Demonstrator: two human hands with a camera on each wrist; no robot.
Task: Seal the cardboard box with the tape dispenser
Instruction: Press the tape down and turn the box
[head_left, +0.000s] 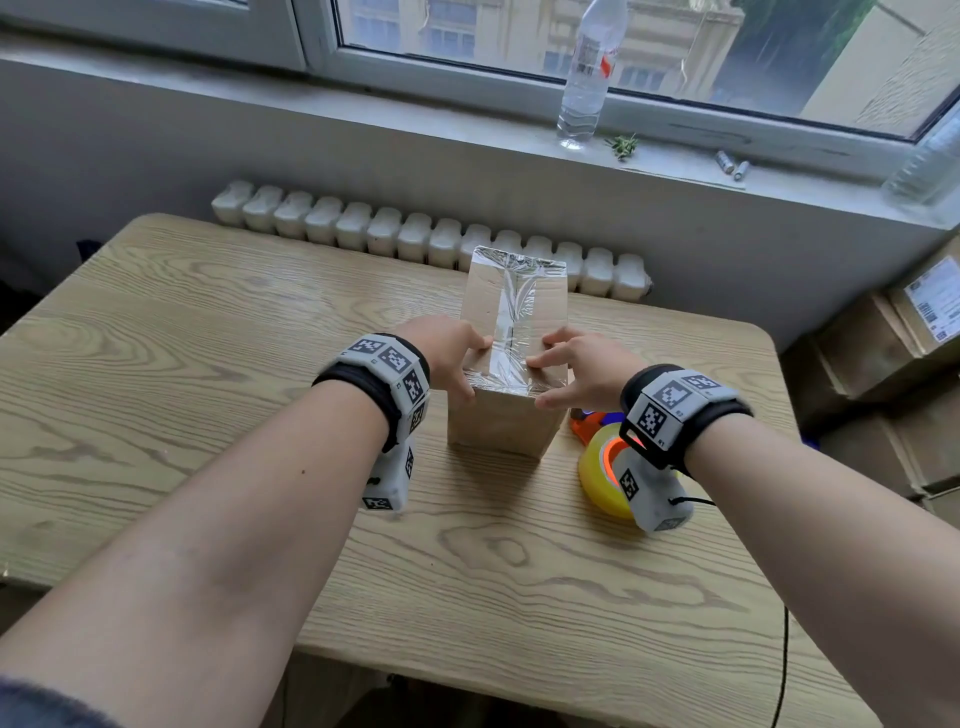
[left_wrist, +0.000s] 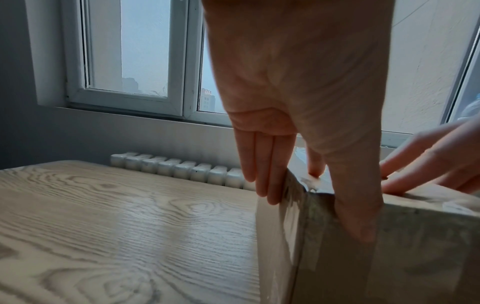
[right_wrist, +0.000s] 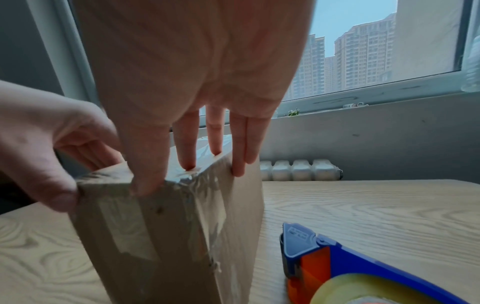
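Note:
A small brown cardboard box (head_left: 506, 415) stands mid-table, with clear shiny tape (head_left: 514, 312) running along its top and folded over the near edge. My left hand (head_left: 452, 358) straddles the near-left top corner: its fingers (left_wrist: 262, 176) lie straight down the left side and its thumb (left_wrist: 355, 216) presses the front face. At the near-right corner is my right hand (head_left: 571, 374), thumb on the front and two fingertips (right_wrist: 188, 162) on the taped top. The blue and orange tape dispenser (right_wrist: 337, 267), carrying a yellowish roll (head_left: 602, 467), lies on the table right of the box, held by neither hand.
The wooden table (head_left: 208, 364) stands against a white radiator (head_left: 415, 239) under a windowsill. On the sill are a water bottle (head_left: 587, 78) and small batteries (head_left: 732, 165). Stacked cardboard cartons (head_left: 893, 364) sit to the table's right.

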